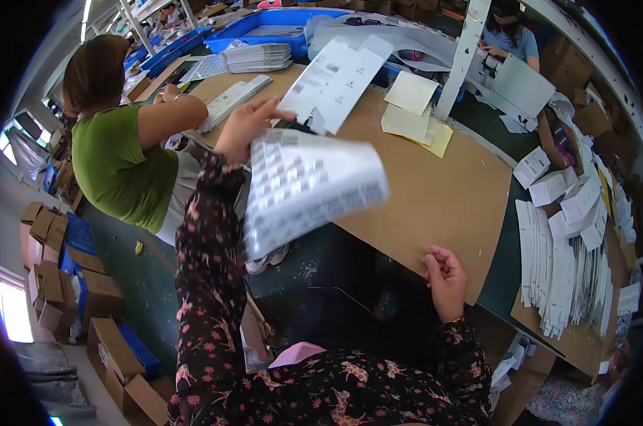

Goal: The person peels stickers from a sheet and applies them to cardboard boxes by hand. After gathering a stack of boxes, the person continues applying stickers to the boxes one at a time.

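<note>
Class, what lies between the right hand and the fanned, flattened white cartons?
The head view shows brown board, then a strip of dark green tabletop, between the right hand and the flattened white cartons.

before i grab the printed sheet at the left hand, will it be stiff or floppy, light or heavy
Probably floppy: the printed sheet bows and curls toward its right end. Likely light, since it looks thin and the left hand alone carries it. Perhaps slippery, given its sheen, though blur makes that uncertain.

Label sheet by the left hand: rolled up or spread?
Spread: the label sheet shows rows across its broad face, right end curving.
</note>
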A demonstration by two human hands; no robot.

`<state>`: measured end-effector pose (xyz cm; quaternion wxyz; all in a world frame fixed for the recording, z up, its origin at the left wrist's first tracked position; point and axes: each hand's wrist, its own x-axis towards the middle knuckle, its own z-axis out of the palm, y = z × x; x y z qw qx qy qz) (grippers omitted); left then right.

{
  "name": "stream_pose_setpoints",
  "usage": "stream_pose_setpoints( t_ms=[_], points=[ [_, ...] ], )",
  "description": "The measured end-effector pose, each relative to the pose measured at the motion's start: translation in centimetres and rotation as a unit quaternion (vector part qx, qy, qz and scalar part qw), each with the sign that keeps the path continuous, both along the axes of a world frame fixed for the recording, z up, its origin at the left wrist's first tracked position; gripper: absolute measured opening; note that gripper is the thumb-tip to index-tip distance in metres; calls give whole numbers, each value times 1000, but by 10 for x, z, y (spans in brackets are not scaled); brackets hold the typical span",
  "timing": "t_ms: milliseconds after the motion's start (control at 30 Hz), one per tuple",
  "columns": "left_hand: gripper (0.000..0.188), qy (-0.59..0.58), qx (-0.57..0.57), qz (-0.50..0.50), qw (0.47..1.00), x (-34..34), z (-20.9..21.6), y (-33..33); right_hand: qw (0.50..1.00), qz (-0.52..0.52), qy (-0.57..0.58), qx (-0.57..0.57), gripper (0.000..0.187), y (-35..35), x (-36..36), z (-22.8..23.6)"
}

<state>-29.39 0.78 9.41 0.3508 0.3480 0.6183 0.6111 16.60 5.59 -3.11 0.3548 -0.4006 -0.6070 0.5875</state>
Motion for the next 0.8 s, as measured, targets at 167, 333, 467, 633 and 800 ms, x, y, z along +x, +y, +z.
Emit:
stream_pose_setpoints(
  t_ms=[167,333,467,633,800],
  points=[
    [44,154,-71,49,984,-38,-18,-15,1000,12,-4,1,20,-1,-7,4],
    [39,119,-141,-90,979,28,13,-68,998,48,-8,-37,20,9,1,19],
    [38,118,-169,-121,971,46,-8,-104,992,100,-6,-74,22,35,-17,42],
    [41,131,-149,-85,977,33,-42,-113,981,167,-3,-101,25,70,-80,74],
    [39,155,-83,-27,984,-24,-54,-66,956,185,85,-212,38,116,-156,63]
  ],
)
